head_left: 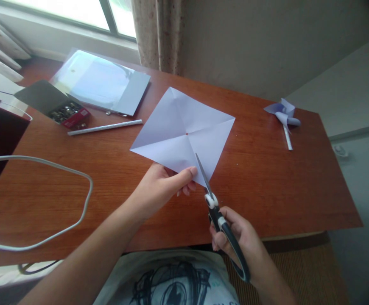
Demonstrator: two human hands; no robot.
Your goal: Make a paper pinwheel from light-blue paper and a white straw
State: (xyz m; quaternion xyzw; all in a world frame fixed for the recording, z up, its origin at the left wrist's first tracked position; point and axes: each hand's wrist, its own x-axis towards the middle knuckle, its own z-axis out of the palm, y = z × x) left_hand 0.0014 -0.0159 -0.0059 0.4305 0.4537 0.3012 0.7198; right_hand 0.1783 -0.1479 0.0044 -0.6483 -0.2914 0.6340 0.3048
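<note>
A square sheet of pale lilac paper (178,127) with diagonal creases and a small red dot at its centre hangs just above the wooden table (267,178). My left hand (162,186) pinches the sheet's near corner between thumb and fingers. In my right hand (238,237) are black-and-white scissors (218,216). Their blades lie along the crease that runs from the near corner toward the centre.
A finished paper pinwheel (283,116) lies at the far right. A white stick (104,127), an open box of pins (65,112), and a plastic folder (102,82) sit at the far left. A white cable (76,169) loops across the left side.
</note>
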